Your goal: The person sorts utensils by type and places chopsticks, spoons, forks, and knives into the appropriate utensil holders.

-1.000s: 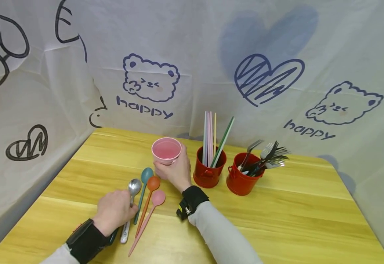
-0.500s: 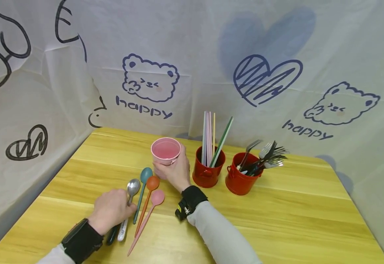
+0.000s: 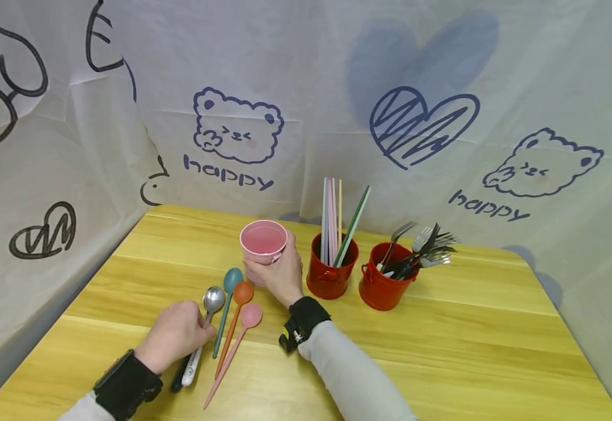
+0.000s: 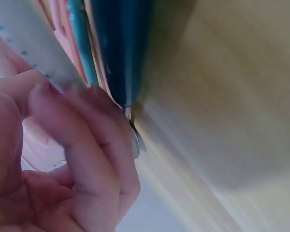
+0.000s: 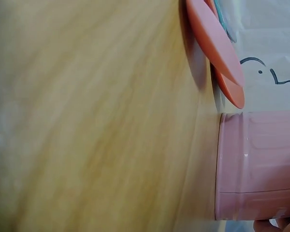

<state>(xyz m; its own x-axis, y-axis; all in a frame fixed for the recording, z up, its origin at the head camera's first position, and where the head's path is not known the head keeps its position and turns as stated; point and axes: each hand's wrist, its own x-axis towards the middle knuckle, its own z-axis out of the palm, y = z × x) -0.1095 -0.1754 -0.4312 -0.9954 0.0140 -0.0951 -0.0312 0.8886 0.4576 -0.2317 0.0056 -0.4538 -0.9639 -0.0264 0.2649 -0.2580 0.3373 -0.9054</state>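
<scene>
My left hand (image 3: 171, 336) pinches a metal spoon by its white, dotted handle (image 4: 34, 43); the spoon's shiny bowl (image 3: 213, 299) points away from me. Right beside it lies a dark-handled spoon (image 4: 123, 48), its metal end mostly hidden by my fingers. To the right, a teal spoon (image 3: 233, 279), an orange spoon (image 3: 243, 293) and a pink spoon (image 3: 251, 315) lie side by side on the table. My right hand (image 3: 281, 275) grips the side of a small pink bucket (image 3: 255, 252), which stands upright; its wall also shows in the right wrist view.
A red bucket (image 3: 332, 286) with several straw-like sticks (image 3: 331, 228) stands just right of my right hand. Beside it is another red bucket (image 3: 382, 295) full of forks (image 3: 435, 248). A drawn-on white cloth (image 3: 327, 88) hangs behind the wooden table (image 3: 474, 345).
My left hand has drawn slightly left and toward me. The white handle in it has swung left, closer to the dark one. My right hand stays on the pink bucket.
</scene>
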